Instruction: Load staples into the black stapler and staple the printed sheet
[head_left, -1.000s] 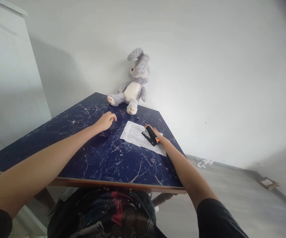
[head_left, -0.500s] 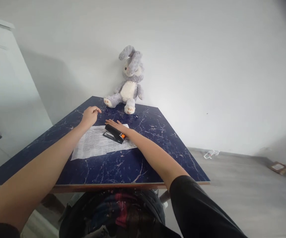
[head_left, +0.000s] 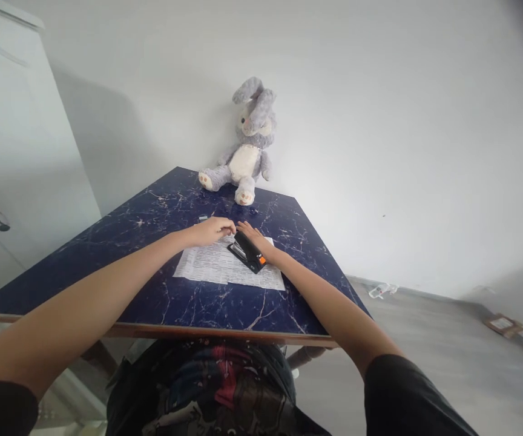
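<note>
A black stapler (head_left: 249,247) with an orange mark sits on printed paper (head_left: 202,264), just below the frame's centre. Under it is my blue marbled table (head_left: 189,312); a plush rabbit (head_left: 244,161) sits upper centre by the white wall (head_left: 379,121). My right hand (head_left: 258,238) lies spread beside the stapler; my left hand (head_left: 211,231) curls near its tip, pinching what I can't tell.

Soft, muted daylight-like light fills the scene, its source out of view. The wall (head_left: 379,133) is pale and moderately bright, dimming toward the far right. A broad, soft-edged shadow falls on it just right of the cabinet (head_left: 20,133) at the left. The tabletop (head_left: 243,309) shows no strong glare; the shirt (head_left: 211,387) at the near side is darker. Wide-angle stretch enlarges the near forearms (head_left: 107,290), print on the paper (head_left: 202,263) is too small to read, and the upper right corner goes black.
</note>
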Available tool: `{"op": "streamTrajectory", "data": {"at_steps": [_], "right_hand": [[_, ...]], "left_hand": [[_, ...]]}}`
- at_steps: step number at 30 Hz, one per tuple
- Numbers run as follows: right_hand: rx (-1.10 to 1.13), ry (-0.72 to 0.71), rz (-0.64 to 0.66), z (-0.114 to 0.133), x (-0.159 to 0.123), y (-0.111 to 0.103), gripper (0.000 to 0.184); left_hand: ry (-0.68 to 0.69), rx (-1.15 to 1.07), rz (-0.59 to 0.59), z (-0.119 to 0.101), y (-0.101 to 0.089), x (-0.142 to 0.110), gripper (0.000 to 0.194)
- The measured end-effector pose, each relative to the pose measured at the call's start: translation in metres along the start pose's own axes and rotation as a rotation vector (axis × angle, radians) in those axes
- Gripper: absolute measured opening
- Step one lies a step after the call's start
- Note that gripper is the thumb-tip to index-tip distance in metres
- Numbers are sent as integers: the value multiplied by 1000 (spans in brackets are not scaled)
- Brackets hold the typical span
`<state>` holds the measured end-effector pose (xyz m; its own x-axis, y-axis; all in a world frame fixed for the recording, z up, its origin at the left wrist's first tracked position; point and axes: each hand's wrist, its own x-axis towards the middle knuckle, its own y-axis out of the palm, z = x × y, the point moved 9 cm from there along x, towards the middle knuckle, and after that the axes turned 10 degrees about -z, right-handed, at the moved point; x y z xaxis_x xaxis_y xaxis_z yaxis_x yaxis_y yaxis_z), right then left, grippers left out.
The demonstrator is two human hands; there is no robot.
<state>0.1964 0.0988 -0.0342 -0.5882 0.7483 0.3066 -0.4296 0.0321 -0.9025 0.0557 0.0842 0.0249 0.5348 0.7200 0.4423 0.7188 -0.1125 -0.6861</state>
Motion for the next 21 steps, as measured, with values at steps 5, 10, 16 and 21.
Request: {"op": "streamTrajectory", "data": {"at_steps": [5,10,16,21], "right_hand": [[157,103,-218,7,-7,-62,45],[273,-109,127,54,-33,-79,44],[137,-256,102,68,-35,-74,20],[321,-209,201,47,-39,-81,36]], "left_hand": [[13,70,195,-11,21,-13,50],[39,84,295,-9,24,-17,60],[49,37,339,2,26,-17,70],[47,72,372,-1,25,-19,70]]}}
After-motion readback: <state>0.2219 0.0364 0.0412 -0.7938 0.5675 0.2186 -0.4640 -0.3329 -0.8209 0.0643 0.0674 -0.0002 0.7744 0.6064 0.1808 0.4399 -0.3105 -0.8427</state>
